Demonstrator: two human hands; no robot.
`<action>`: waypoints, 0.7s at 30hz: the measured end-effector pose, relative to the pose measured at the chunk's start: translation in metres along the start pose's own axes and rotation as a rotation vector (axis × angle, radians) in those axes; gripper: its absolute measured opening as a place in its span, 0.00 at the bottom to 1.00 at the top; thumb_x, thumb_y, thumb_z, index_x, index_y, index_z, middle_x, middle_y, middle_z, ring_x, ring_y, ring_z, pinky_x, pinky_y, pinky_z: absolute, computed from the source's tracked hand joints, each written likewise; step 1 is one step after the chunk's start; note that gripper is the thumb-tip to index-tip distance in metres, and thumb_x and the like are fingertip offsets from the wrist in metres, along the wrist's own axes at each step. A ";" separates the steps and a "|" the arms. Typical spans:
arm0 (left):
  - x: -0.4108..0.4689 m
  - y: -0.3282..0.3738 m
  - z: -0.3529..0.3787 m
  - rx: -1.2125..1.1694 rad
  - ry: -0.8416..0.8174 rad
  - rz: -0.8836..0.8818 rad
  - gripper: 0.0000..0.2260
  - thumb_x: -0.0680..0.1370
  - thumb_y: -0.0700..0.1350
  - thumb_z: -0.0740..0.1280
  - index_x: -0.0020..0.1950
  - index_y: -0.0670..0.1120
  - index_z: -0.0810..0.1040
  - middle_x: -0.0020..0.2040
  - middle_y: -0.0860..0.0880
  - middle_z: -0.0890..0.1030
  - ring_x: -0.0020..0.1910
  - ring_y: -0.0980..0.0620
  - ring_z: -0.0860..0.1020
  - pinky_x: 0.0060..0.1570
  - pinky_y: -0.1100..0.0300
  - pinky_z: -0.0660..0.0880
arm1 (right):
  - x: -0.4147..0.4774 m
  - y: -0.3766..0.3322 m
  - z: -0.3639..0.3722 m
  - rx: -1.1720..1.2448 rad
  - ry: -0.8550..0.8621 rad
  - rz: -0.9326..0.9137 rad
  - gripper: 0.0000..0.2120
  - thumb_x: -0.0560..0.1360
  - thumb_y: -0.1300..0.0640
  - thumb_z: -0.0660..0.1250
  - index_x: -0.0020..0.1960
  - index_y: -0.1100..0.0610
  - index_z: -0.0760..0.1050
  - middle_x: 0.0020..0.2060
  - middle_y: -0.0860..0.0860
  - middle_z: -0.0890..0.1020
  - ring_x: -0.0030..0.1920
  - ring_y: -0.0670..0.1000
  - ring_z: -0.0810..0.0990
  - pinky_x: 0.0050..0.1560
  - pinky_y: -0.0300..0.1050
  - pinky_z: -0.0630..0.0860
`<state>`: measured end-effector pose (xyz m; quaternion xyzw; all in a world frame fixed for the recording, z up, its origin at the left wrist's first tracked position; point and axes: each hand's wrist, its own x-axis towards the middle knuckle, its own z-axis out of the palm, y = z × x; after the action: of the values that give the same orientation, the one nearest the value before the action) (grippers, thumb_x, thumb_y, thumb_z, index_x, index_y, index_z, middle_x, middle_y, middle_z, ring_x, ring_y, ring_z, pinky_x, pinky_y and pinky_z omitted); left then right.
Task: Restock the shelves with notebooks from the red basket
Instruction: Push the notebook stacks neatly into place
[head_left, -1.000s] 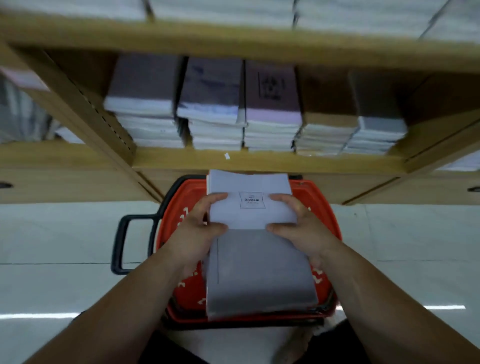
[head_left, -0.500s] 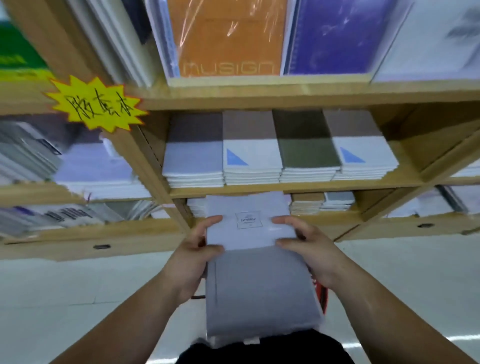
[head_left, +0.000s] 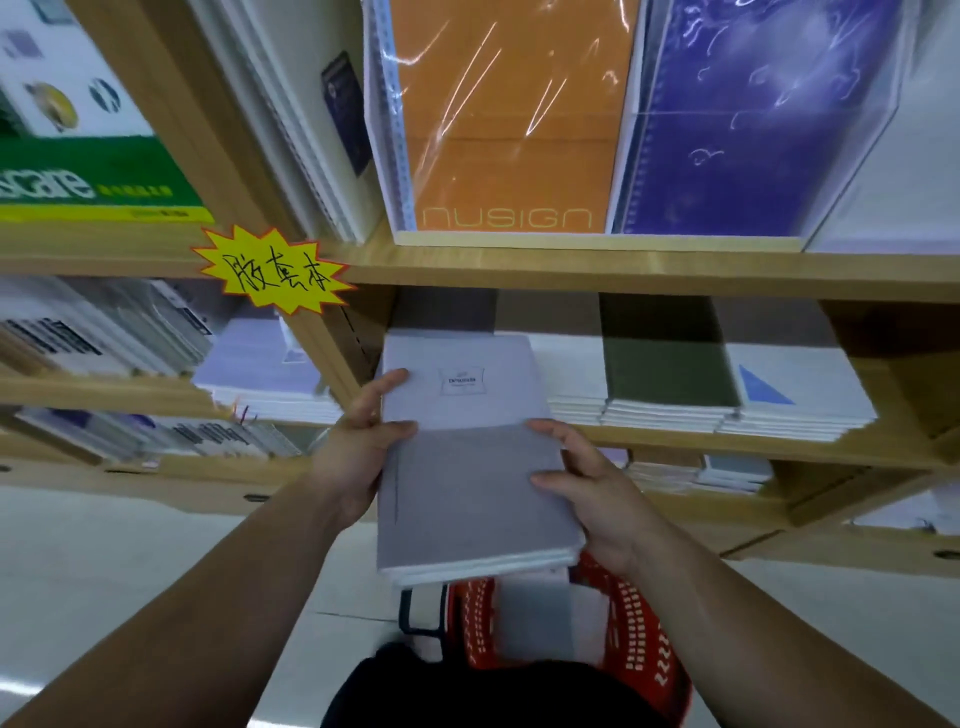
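Note:
I hold a stack of grey-and-white notebooks (head_left: 470, 467) flat between both hands, its far end over the left of the middle shelf (head_left: 727, 447). My left hand (head_left: 358, 447) grips the stack's left edge, thumb on top. On the right edge, my right hand (head_left: 587, 483) grips with thumb and fingers over the cover. The red basket (head_left: 639, 623) sits low on the floor below the stack, with more notebooks (head_left: 535, 618) inside, partly hidden.
Stacks of notebooks lie on the middle shelf to the right: a green one (head_left: 670, 374) and a white one with a blue triangle (head_left: 795, 395). Large orange (head_left: 509, 119) and purple (head_left: 737, 114) notebooks stand above. A yellow starburst sign (head_left: 275, 273) sticks to the wooden upright.
Both hands have lifted the stack out of the basket up to the middle shelf. My view has tilted upward, so higher shelves show and the basket has dropped to the bottom.

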<state>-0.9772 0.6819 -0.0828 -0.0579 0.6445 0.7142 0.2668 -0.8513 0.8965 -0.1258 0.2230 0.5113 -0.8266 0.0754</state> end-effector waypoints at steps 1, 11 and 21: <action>0.011 0.006 -0.003 0.019 -0.009 0.014 0.23 0.79 0.32 0.64 0.67 0.56 0.77 0.62 0.48 0.81 0.57 0.42 0.80 0.51 0.49 0.80 | 0.011 -0.001 0.006 0.029 0.014 -0.016 0.25 0.76 0.71 0.66 0.64 0.47 0.78 0.60 0.55 0.83 0.53 0.56 0.84 0.46 0.50 0.82; 0.106 -0.015 -0.070 0.086 -0.124 -0.070 0.25 0.80 0.34 0.65 0.74 0.54 0.70 0.67 0.54 0.77 0.63 0.50 0.77 0.59 0.53 0.78 | 0.128 0.019 0.051 0.085 0.238 -0.078 0.26 0.76 0.70 0.69 0.64 0.44 0.81 0.65 0.56 0.80 0.61 0.58 0.81 0.62 0.56 0.79; 0.076 -0.039 -0.075 0.142 -0.017 -0.130 0.24 0.81 0.38 0.66 0.67 0.65 0.74 0.60 0.61 0.74 0.56 0.55 0.75 0.53 0.39 0.79 | 0.156 0.006 0.073 -0.155 0.385 -0.078 0.24 0.77 0.66 0.69 0.62 0.38 0.79 0.65 0.56 0.79 0.59 0.55 0.82 0.66 0.57 0.77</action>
<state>-1.0441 0.6350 -0.1620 -0.0743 0.6861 0.6484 0.3215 -1.0093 0.8454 -0.1722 0.3505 0.5864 -0.7292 -0.0389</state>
